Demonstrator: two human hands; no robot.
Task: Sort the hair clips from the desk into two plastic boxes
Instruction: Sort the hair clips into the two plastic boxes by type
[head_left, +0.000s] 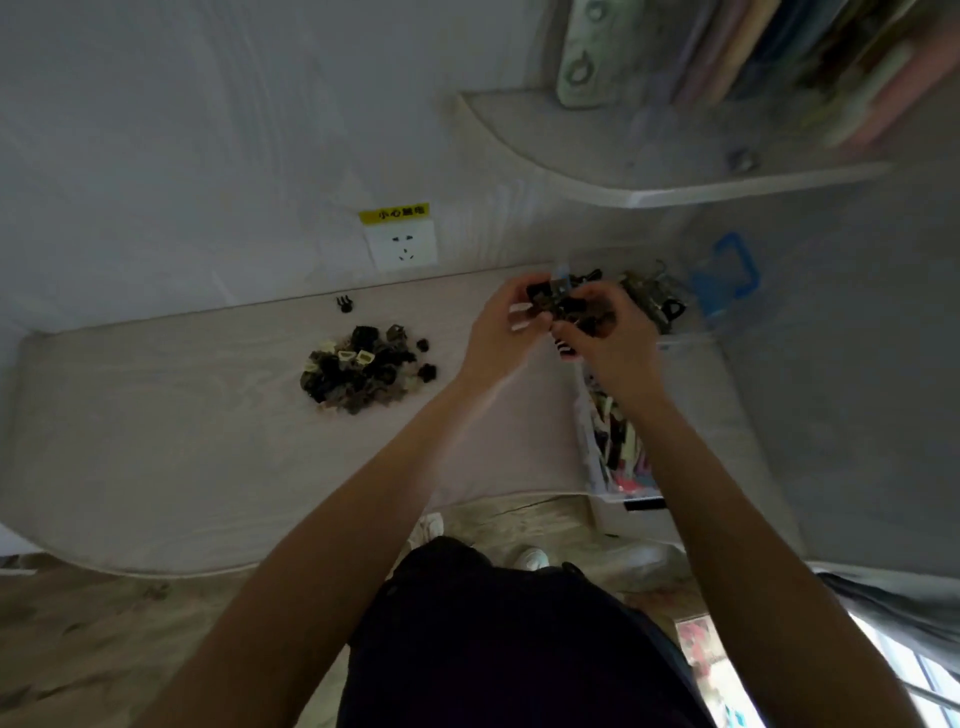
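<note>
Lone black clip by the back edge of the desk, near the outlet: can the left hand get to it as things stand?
Probably yes. The lone black clip sits apart on bare desk, nothing around it. But the left hand is busy gripping a bunch of clips with the right hand.

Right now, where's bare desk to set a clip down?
Bare: the desk left of the clip pile, and the strip between pile and near box. Crowded: far right, where left hand and right hand hold clips over the boxes.
</note>
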